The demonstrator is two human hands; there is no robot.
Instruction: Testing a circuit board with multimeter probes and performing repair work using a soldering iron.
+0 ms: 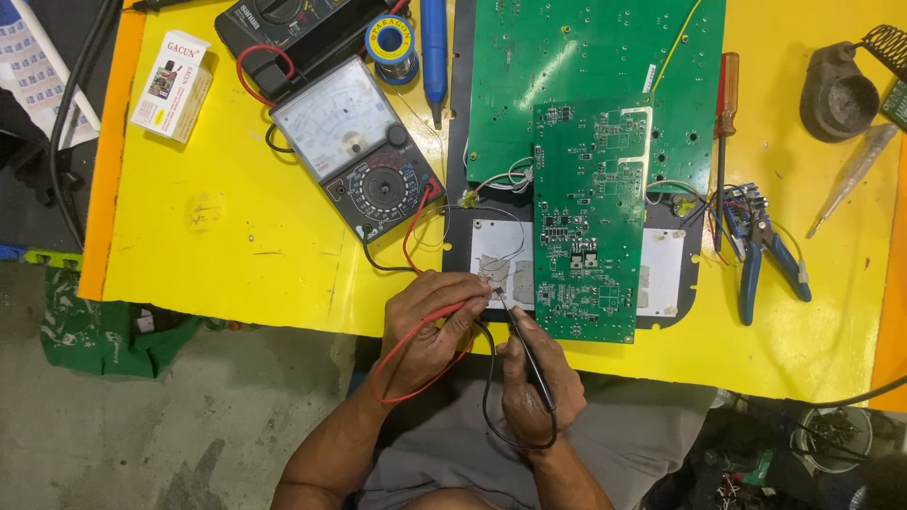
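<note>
Probes pinched in both my grips, red probe [452, 312] in my left hand [430, 326], black probe [531, 364] in my right hand [539, 382], tips meeting just beyond my knuckles beside the small green circuit board [588, 217], where a slip could bridge contacts.

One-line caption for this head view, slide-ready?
Left hand with red probe and right hand with black probe meet beside a green circuit board on a yellow table.

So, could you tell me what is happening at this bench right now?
A seated person holds a red probe in the left hand and a black probe in the right hand, tips meeting near the lower left corner of a green circuit board. An analog multimeter lies on the yellow table.
</note>
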